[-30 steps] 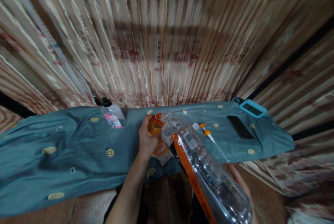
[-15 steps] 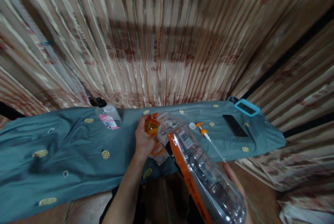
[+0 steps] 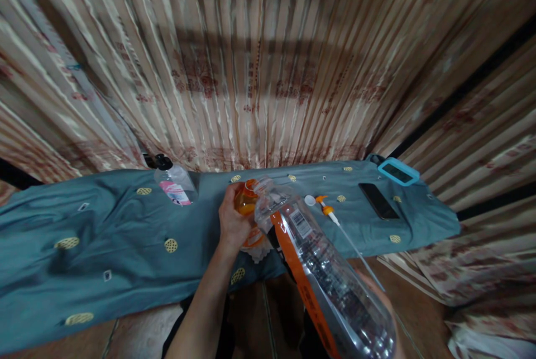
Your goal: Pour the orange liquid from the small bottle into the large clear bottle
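No txt legible; barcode (image 3: 301, 223) on lg clear bottle (image 3: 341, 281).

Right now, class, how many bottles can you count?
3: the black-topped bottle at left on the cloth, the amber bottle in the left hand, the clear bottle in the right hand.

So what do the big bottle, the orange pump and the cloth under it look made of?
The big bottle: probably thin plastic, clear and glossy; see-through, with bright glints.
The orange pump: likely hard plastic, smooth; bright even colour and a thin translucent tube.
The cloth: fabric, fairly matte, perhaps cotton or a blend; it lies in soft wrinkles.
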Demonstrator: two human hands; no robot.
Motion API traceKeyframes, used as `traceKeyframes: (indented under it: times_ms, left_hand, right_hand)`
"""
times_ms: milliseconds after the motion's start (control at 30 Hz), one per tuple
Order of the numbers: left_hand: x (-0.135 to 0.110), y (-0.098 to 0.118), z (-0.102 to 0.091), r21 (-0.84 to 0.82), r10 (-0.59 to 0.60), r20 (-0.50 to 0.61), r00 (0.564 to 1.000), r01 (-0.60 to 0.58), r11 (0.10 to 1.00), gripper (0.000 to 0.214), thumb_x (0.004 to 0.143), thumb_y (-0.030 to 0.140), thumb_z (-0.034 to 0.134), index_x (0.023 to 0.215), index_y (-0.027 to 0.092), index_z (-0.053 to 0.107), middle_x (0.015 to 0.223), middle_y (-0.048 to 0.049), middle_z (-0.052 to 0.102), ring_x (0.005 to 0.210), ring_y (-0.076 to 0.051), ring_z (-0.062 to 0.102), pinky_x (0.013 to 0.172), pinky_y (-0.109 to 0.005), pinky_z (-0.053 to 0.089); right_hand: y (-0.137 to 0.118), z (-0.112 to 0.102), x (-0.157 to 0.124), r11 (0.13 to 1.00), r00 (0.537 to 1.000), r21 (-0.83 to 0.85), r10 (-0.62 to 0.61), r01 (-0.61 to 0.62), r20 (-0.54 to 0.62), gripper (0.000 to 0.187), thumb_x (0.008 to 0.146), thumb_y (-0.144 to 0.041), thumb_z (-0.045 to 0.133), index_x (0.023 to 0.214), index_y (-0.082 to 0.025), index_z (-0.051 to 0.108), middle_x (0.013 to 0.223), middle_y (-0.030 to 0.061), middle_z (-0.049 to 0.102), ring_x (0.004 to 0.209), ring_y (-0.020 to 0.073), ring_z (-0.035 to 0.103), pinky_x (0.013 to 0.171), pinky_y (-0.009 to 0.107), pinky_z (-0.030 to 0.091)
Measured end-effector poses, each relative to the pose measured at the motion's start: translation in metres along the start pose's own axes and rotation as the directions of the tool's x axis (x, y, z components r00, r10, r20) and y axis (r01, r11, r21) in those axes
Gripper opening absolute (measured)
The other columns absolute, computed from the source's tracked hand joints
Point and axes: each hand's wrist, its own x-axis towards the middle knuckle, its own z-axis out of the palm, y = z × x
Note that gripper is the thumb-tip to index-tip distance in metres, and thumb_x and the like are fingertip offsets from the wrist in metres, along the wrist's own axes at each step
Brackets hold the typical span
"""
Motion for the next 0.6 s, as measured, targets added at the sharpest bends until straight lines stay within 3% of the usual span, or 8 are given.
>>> traceKeyframes:
  times_ms: [167,400,600]
  left_hand:
    - [0.000,0.001,-0.001,0.009,-0.012,-0.008,1.000,0.012,1.000,0.042,0.063,0.028,0.079,0.100,0.020,0.061,0.092,-0.0018,0.072,0.082,-0.018,0.069,0.078,-0.029,0.056]
    - [0.001,0.002,-0.001,-0.036,-0.011,0.010,1.000,0.011,0.999,0.042,0.063,0.029,0.079,0.101,0.020,0.061,0.096,-0.0033,0.073,0.086,-0.020,0.070,0.079,-0.030,0.058]
    - [0.000,0.003,0.000,-0.005,0.007,0.009,1.000,-0.006,1.000,0.043,0.063,0.028,0.080,0.101,0.020,0.061,0.094,-0.0021,0.072,0.082,-0.018,0.069,0.075,-0.029,0.057]
  right_hand:
    - [-0.005,0.006,-0.002,0.999,1.000,0.041,0.012,-0.011,-0.024,0.087,0.049,-0.068,0.087,0.124,-0.031,0.062,0.108,0.0056,0.075,0.094,0.0346,0.074,0.081,0.045,0.060]
    - [-0.031,0.015,-0.006,0.999,0.999,-0.003,0.048,-0.048,0.014,0.089,0.056,-0.070,0.083,0.130,-0.028,0.058,0.117,0.0102,0.072,0.105,0.0374,0.070,0.092,0.051,0.057]
    - [-0.040,0.026,-0.015,0.999,0.996,0.019,0.035,-0.033,-0.077,0.091,0.055,-0.058,0.087,0.137,-0.036,0.054,0.124,0.0058,0.068,0.113,0.0397,0.067,0.098,0.051,0.055]
